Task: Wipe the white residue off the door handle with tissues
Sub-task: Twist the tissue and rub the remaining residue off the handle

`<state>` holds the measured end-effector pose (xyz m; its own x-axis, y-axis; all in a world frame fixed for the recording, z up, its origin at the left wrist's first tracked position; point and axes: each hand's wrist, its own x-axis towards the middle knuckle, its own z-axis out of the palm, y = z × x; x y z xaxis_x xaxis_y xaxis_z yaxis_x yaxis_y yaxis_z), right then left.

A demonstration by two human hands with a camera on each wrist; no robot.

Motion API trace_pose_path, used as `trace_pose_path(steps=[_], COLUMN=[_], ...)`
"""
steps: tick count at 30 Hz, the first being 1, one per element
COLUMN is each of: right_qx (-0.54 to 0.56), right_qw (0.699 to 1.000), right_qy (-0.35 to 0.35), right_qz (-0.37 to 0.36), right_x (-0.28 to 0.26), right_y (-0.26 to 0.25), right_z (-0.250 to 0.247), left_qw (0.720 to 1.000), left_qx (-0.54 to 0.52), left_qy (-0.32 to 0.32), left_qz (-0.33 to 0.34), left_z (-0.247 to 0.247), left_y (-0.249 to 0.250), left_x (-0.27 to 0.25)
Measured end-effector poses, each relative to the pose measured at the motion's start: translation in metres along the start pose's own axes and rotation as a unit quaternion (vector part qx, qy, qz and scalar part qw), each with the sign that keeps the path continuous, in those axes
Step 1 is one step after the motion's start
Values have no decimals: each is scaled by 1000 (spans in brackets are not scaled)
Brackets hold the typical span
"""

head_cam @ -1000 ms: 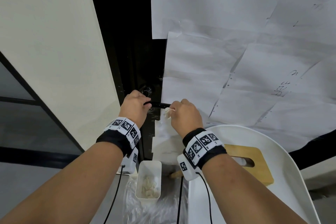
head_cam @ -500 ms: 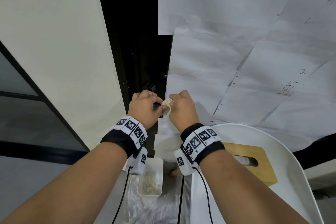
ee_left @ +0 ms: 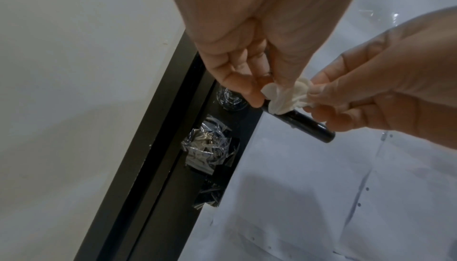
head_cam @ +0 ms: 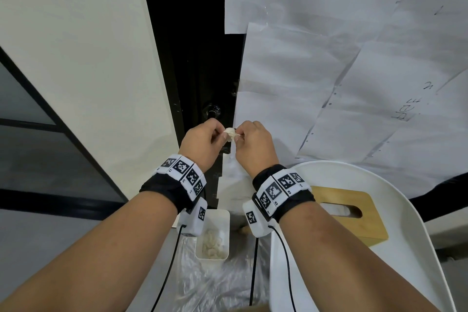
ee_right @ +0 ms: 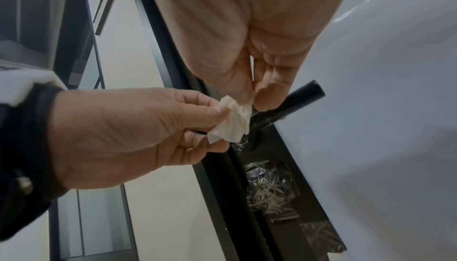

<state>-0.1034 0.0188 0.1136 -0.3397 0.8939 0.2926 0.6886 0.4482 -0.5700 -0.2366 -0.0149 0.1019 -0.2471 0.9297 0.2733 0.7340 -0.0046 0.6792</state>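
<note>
A small crumpled white tissue (head_cam: pixel 230 133) is pinched from both sides by my left hand (head_cam: pixel 222 135) and my right hand (head_cam: pixel 238 137), fingertips almost meeting. The black lever door handle (ee_left: pixel 309 126) sticks out just beneath them; the head view hides most of it under the hands. In the left wrist view the tissue (ee_left: pixel 287 97) overlaps the handle's inner end, with my left hand (ee_left: pixel 257 93) above it. In the right wrist view my right hand (ee_right: pixel 257 97) pinches the tissue (ee_right: pixel 235 122) beside the handle (ee_right: pixel 291 105). Whether the tissue touches the handle is unclear.
Taped paper sheets (head_cam: pixel 329 83) cover the door to the right, and a white wall (head_cam: pixel 76 58) stands at the left. Below the hands sits a small white bin (head_cam: pixel 226 213) holding used tissue. A wooden tissue box (head_cam: pixel 354 233) rests on a white rounded tray (head_cam: pixel 379 175).
My left hand has let go of the handle and come over to the tissue. My right hand has lifted the tissue from wiping along the lever. Both now pinch it together.
</note>
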Motion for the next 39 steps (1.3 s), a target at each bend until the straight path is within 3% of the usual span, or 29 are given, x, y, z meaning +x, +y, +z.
trace_pose_path(steps=[6, 16, 29, 39], right_qx=[20, 38, 43, 45], right_qw=[1000, 996, 983, 972], right_qy=[-2, -69, -148, -189], right_qz=[6, 38, 96, 135], right_x=[-16, -50, -96, -118], right_y=[5, 32, 68, 77], right_z=[12, 46, 116, 172], left_qw=[998, 992, 975, 967], left_qx=[-41, -25, -29, 1], left_qy=[-27, -84, -136, -165], left_qz=[-27, -91, -173, -195], left_z=[4, 34, 78, 104], left_y=[-6, -36, -98, -155], left_x=[-14, -52, -96, -125])
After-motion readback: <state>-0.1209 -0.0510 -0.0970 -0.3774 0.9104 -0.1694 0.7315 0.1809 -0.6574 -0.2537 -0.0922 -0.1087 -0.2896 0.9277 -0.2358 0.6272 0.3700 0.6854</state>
